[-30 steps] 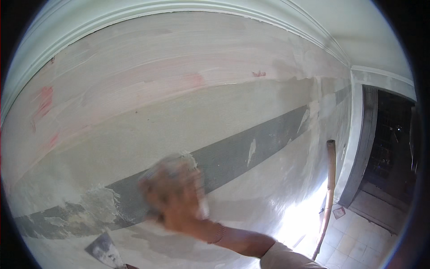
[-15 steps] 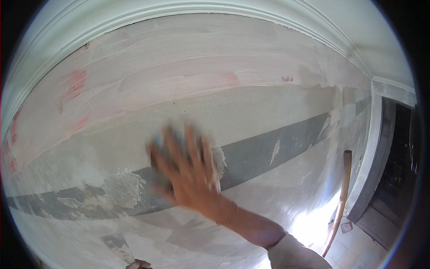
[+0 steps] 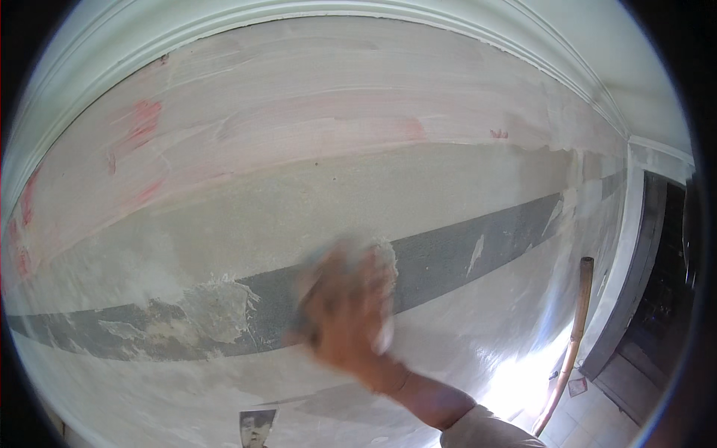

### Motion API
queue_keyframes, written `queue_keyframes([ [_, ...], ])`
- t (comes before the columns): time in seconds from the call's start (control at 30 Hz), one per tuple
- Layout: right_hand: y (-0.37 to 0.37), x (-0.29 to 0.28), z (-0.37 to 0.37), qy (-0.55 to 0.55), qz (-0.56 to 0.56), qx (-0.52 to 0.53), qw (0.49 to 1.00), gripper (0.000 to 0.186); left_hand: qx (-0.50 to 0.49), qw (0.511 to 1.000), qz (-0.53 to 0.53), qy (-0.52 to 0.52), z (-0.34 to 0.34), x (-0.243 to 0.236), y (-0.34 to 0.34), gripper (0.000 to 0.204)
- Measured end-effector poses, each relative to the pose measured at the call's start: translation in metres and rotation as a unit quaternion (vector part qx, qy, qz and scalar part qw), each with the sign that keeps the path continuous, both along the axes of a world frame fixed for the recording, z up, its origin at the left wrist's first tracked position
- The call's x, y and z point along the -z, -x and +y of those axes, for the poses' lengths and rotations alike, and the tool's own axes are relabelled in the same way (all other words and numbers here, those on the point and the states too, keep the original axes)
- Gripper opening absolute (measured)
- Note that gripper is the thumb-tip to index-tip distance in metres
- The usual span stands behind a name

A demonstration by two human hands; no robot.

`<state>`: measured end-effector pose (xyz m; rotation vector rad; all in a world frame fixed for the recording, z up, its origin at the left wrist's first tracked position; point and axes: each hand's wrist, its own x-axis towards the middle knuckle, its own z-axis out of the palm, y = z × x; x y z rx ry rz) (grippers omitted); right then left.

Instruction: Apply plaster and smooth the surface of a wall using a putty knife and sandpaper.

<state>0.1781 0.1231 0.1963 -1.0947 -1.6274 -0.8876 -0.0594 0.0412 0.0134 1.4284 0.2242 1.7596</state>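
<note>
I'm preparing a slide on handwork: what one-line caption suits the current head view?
A motion-blurred right hand at the dark grey band of a patchy wall, a flat blade below.

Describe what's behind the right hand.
On the wall, a dark grey band runs behind the right hand, with a pale patch at its upper right. The surface the hand covers is hidden; whether it holds anything is unclear.

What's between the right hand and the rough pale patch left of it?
Dark grey band lies between the right hand and the patch, in the head view.
</note>
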Motion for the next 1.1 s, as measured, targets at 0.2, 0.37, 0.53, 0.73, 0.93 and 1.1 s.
queue_keyframes([
  [0.2,-0.024,-0.018,0.006,0.137,-0.144,0.000,0.980,0.070,-0.168,0.965,0.167,0.110,-0.026,0.005,0.006,0.033],
  [0.37,0.019,0.006,0.002,0.066,-0.052,-0.018,0.996,0.073,-0.335,0.887,0.313,-0.054,-0.020,0.016,0.009,0.026],
  [0.53,-0.018,-0.010,0.019,0.005,-0.159,-0.051,0.986,0.073,-0.320,0.917,0.238,-0.002,-0.026,-0.018,0.013,0.032],
  [0.73,-0.013,0.002,0.000,0.021,0.075,0.029,0.997,0.068,-0.037,0.999,-0.017,0.024,-0.018,-0.028,0.011,0.041],
  [0.93,-0.064,-0.015,0.001,-0.101,0.218,0.049,0.970,0.078,0.034,0.994,-0.090,-0.048,-0.014,-0.067,-0.021,0.021],
  [1.1,-0.049,0.001,-0.002,0.091,-0.052,-0.043,0.994,0.070,0.000,0.978,-0.159,-0.136,0.006,-0.089,-0.019,0.020],
])
